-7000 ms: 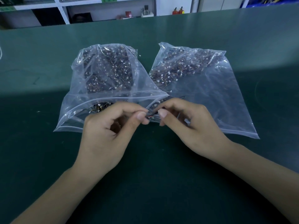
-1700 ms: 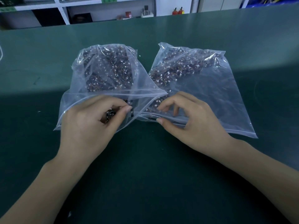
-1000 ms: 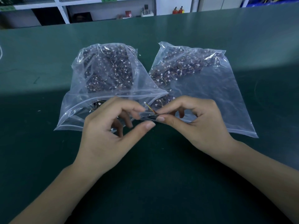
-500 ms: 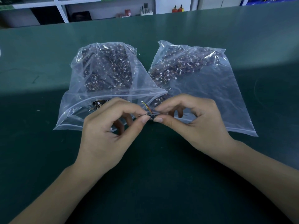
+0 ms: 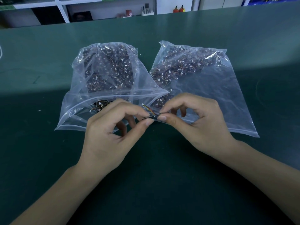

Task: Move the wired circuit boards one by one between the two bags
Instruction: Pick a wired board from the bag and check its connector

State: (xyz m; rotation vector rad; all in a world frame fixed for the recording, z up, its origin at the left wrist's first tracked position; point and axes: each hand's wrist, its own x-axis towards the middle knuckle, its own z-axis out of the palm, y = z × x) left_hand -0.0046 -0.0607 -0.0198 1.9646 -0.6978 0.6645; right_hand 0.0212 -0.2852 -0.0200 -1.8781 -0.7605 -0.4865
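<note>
Two clear plastic bags lie side by side on the green table, mouths toward me. The left bag [image 5: 78, 114] and the right bag [image 5: 227, 101] each hold a heap of dark wired circuit boards at the far end. Between the two bag mouths, a single small dark circuit board [image 5: 151, 117] with red and yellow wires is pinched at both ends. My left hand [image 5: 112, 135] pinches its left end between thumb and forefinger. My right hand [image 5: 196, 122] pinches its right end the same way. A few boards [image 5: 100, 106] lie near the left bag's mouth.
The green table [image 5: 154, 176] stretches wide around the bags. White shelving [image 5: 65, 12] with small items stands beyond the far edge. A thin white cord [image 5: 1, 51] shows at the left border.
My left hand came out of the left bag with one board and met my right hand, which left the right bag's mouth. Both now pinch the board; little has changed in the last half second.
</note>
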